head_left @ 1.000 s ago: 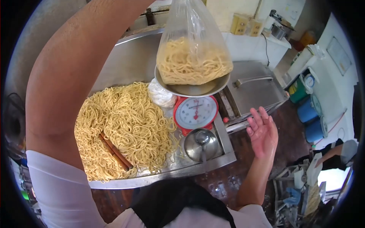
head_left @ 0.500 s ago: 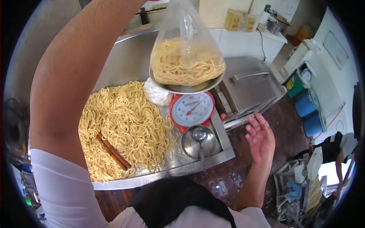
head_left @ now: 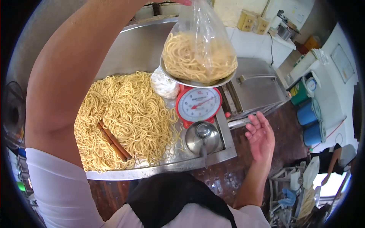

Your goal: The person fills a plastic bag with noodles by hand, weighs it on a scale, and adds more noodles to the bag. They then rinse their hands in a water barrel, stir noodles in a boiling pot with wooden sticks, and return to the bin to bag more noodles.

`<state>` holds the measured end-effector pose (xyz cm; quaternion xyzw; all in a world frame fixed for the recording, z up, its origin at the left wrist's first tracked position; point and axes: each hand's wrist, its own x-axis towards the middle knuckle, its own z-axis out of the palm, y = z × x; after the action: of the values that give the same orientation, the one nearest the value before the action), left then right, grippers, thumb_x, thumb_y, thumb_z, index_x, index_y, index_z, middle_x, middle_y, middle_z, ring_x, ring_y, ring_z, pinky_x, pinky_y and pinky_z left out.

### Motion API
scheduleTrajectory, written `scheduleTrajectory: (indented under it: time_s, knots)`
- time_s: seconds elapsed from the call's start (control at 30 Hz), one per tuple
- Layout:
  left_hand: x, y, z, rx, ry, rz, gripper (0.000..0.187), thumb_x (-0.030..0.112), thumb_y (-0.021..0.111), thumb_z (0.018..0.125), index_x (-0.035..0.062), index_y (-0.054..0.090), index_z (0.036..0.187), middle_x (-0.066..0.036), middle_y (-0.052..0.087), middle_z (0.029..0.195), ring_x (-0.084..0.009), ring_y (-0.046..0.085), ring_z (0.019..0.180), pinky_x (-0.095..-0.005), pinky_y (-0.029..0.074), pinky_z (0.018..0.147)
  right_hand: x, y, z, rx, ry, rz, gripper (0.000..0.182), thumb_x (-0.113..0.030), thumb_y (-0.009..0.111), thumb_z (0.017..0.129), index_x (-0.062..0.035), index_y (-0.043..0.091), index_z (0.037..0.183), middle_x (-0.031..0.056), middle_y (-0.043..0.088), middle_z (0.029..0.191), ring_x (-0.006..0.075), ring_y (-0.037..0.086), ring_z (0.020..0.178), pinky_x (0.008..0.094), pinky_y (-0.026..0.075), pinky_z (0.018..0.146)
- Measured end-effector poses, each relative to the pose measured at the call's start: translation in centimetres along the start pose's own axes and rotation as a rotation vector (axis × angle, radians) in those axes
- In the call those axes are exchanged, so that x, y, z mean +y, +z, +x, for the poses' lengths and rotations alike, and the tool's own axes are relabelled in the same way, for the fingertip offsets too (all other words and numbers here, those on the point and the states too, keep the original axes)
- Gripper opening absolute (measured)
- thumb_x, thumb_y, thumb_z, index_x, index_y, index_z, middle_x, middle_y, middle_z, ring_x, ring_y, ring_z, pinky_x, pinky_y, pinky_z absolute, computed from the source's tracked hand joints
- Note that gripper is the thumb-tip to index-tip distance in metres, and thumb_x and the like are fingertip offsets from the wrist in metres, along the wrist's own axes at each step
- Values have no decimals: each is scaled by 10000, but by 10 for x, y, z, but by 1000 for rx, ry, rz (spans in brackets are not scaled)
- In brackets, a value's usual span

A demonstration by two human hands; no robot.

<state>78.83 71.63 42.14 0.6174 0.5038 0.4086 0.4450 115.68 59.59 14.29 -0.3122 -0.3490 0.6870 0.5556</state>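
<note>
Qty: 1 clear plastic bag of yellow noodles (head_left: pixel 199 62) — far centre, atop 1 red-rimmed, white-dialled scale (head_left: pixel 199 104). L. hand (head_left: pixel 185 2), mostly cropped, grasping bag top; r. hand (head_left: pixel 260 138) — half-open, released, nr. right.

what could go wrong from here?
1. The left hand, mostly out of frame, is at the noodle bag's top; if its grip slips, the bag could slump over the pan's rim. The open right hand isn't supporting it.
2. If the left hand bears some weight, the scale may read low.
3. The ladle handle reaches the tray's edge; a bump could dislodge it.
</note>
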Motion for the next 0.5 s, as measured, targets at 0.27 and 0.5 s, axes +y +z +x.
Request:
scheduleTrajectory:
  time_s: [0.27, 0.5]
  knots:
    - [-21, 6, -36, 383, 75, 297, 479, 455, 551, 927, 22, 615, 1122, -99, 663, 938, -209, 627, 883, -336, 477, 832, 18, 2, -1, -73, -12, -1, 472, -344, 513, 982, -38, 470, 1339, 129, 634, 1185, 184, 650, 919, 296, 533, 743]
    - [-98, -75, -160, 315, -52, 700, 587, 460, 635, 864, 33, 584, 1264, -79, 669, 1119, -161, 608, 1015, -309, 455, 863, 126, 104, -6, -657, 286, -635, 414, -229, 680, 887, -8, 581, 1223, 112, 672, 1061, 212, 661, 949, 322, 523, 849]
